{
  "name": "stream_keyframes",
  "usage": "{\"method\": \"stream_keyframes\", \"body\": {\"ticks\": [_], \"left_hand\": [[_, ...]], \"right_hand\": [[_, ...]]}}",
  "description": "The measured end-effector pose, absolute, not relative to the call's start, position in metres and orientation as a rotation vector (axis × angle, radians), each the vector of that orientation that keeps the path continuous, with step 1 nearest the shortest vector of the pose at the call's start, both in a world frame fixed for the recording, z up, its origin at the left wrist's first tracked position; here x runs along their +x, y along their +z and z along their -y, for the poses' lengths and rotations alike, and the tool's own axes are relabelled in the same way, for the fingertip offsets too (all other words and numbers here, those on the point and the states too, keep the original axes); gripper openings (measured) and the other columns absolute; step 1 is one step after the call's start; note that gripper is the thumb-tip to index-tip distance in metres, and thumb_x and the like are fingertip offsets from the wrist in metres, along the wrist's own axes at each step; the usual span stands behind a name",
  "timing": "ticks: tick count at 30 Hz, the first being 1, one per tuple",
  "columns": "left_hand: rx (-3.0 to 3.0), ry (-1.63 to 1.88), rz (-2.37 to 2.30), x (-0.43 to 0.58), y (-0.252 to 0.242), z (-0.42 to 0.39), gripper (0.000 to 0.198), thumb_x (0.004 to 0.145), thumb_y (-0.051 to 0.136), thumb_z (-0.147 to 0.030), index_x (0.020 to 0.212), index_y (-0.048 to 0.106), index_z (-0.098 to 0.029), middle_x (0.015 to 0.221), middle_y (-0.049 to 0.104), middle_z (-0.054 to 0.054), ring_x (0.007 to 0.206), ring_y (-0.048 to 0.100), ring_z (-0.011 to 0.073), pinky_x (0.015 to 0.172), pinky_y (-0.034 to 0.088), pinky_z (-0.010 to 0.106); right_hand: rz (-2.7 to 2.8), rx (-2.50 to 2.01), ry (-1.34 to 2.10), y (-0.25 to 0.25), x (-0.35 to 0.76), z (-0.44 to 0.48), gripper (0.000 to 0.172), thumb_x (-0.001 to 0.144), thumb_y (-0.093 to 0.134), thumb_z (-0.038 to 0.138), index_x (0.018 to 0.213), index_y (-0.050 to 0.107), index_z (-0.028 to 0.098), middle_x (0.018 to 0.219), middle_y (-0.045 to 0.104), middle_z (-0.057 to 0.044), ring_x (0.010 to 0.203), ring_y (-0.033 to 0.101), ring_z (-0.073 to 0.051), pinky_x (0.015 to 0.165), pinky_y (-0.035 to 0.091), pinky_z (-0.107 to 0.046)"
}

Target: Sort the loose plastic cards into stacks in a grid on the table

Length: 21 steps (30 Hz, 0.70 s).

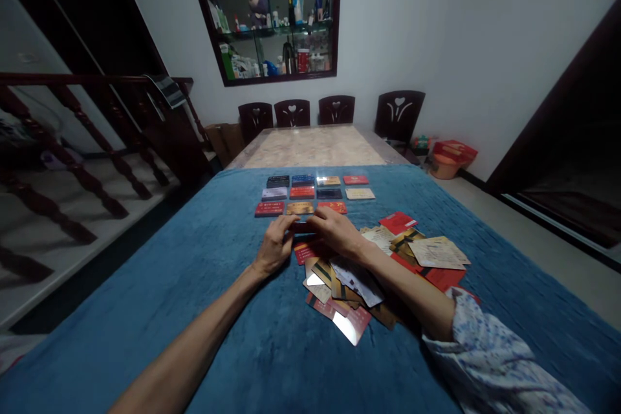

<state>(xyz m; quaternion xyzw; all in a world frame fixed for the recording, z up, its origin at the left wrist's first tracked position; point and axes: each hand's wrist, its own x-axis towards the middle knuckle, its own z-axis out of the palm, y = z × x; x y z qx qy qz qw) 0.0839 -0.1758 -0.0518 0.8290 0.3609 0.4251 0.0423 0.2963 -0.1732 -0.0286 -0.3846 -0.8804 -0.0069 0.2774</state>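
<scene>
Covering the near end of the long table (301, 145) is a blue cloth (194, 252). On it, neat rows of cards (302, 192) sit past the hands, and a messy pile of cards (356, 281) lies under the right arm (407, 288). The left hand (275, 246) and right hand (337, 229) are bent nearly closed, pinching a dark card (303, 228) just before the rows. Four dark chairs (336, 110) stand near the white wall (412, 26), where a shelf (286, 29) holds a purple toy (259, 6)

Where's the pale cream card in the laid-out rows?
Head view: the cream card ends the middle row at right, beside a dark card, below a red card.
</scene>
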Motion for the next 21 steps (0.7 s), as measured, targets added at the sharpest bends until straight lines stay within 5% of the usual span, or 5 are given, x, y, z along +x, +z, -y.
{"method": "stream_keyframes", "body": {"ticks": [5,9,21], "left_hand": [[2.522,1.332,-1.091,0.084,-0.051,0.177,0.026,0.087,0.048,-0.006,0.104,0.063,-0.018,0.097,0.067,0.005,0.09,0.065,0.017,0.084,0.054,0.03],[2.515,1.374,-1.13,0.085,-0.051,0.177,0.026,0.09,0.047,-0.008,0.107,0.063,-0.019,0.098,0.067,0.005,0.091,0.065,0.0169,0.085,0.054,0.03],[2.48,1.315,-1.289,0.082,-0.058,0.171,0.034,0.087,0.046,-0.003,0.113,0.062,-0.018,0.102,0.066,0.006,0.094,0.065,0.0185,0.088,0.054,0.033]], "right_hand": [[2.362,-1.014,-0.161,-0.029,0.295,0.173,0.031,0.09,0.052,0.005,0.118,0.059,0.017,0.103,0.062,-0.009,0.092,0.056,-0.019,0.076,0.045,-0.028],[2.372,-1.062,-0.165,-0.03,0.295,0.175,0.027,0.089,0.057,0.009,0.114,0.059,0.018,0.101,0.062,-0.009,0.09,0.055,-0.02,0.071,0.045,-0.027],[2.421,-1.405,-0.153,-0.023,0.291,0.184,0.052,0.089,0.06,0.018,0.139,0.053,0.025,0.105,0.067,-0.011,0.091,0.06,-0.022,0.075,0.043,-0.03]]}}
